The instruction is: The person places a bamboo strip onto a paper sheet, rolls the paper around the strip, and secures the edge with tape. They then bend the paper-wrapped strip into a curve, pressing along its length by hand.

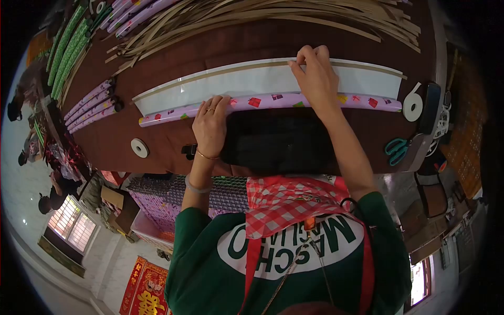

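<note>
A roll of purple wrapping paper (278, 101) printed with small gifts lies across the brown-covered table, partly unrolled. Its white inner side (236, 81) faces up, and a thin tan strip (210, 74) runs along the far edge. My left hand (211, 116), wearing a ring and bracelets, rests on the roll left of the middle, fingers curled over it. Farther out, my right hand (318, 73) has thumb and fingers pinched together at the tan strip; its forearm crosses over the roll.
Loose tan strips (273, 16) heap along the back. Finished purple rolls (92, 105) and green rolls (68, 58) lie left. A tape roll (139, 147) sits near the front; another tape roll (413, 106), a phone (430, 107) and teal-handled scissors (397, 151) are right.
</note>
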A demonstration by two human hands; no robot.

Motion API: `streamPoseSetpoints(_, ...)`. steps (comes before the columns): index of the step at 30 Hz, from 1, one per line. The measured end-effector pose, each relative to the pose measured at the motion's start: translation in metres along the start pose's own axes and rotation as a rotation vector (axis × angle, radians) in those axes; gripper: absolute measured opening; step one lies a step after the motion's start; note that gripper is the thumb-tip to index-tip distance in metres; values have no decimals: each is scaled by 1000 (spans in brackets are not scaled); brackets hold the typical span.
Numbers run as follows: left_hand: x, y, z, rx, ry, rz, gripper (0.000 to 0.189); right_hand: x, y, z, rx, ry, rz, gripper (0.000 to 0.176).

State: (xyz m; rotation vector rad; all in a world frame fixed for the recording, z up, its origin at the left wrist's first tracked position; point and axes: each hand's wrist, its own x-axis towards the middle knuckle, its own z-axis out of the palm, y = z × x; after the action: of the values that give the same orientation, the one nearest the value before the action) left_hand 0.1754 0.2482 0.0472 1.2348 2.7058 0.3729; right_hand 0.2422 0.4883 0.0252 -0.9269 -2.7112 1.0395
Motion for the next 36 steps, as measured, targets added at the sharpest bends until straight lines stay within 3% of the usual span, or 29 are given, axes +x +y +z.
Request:
streamPoseSetpoints(17, 1, 4, -3, -32, -1, -40, 25, -1, 27, -33, -56, 47, 242, 16)
streamPoseSetpoints(21, 0, 1, -1, -27, -2, -38, 26, -9, 56, -48, -158, 239, 163, 12)
streamPoseSetpoints(25, 2, 2, -3, 0, -24, -16, 33, -27, 62, -70, -47, 226, 55, 16)
streamPoseSetpoints(27, 4, 2, -5, 6, -26, -6, 33, -38, 56, -81, -209, -59, -206, 28)
streamPoseSetpoints(28, 5, 2, -5, -9, -35, -17, 33, -40, 58, -84, -179, -159, -216, 38)
streamPoseSetpoints(31, 7, 4, -8, -25, -52, -31, 30, -45, 67, -86, -238, -224, -317, 39)
streamPoseSetpoints(36, 11, 7, -13, -17, -90, -64, 28, -46, 67, -87, -179, -292, -282, 41)
